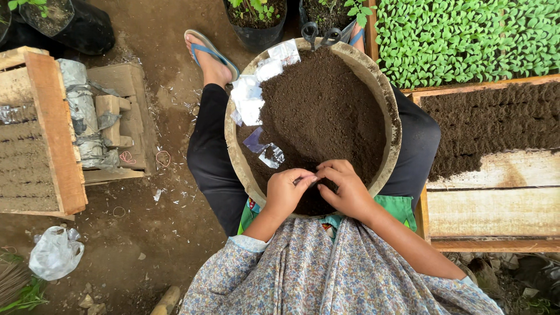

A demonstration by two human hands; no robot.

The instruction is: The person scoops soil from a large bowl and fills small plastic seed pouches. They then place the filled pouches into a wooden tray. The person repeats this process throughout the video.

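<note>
Both hands meet over the near edge of a round basin (pixel 389 111) of dark soil (pixel 326 111) that rests on the person's lap. Left hand (pixel 287 191) and right hand (pixel 348 189) pinch their fingertips together on something tiny between them; it is too small to tell what it is. The fingers of both are curled and closed around that spot, just above the soil.

Just beyond the left hand, small torn packets (pixel 265 149) lie on the soil, silver and bluish, and farther along the rim lie white opened packets (pixel 251 96). At the far rim rests a pair of scissors (pixel 321 34). The soil is fine, loose and dark brown, heaped towards the far side.

To the right of the hands stands a wooden tray (pixel 496 192) partly filled with furrowed soil, and beyond it a bed of green seedlings (pixel 466 35). To the left, well apart, sit wooden crates (pixel 52 128) and a crumpled plastic bag (pixel 55 252) on the dirt ground (pixel 146 233). A foot in a blue sandal (pixel 210 55) shows beyond the basin.
</note>
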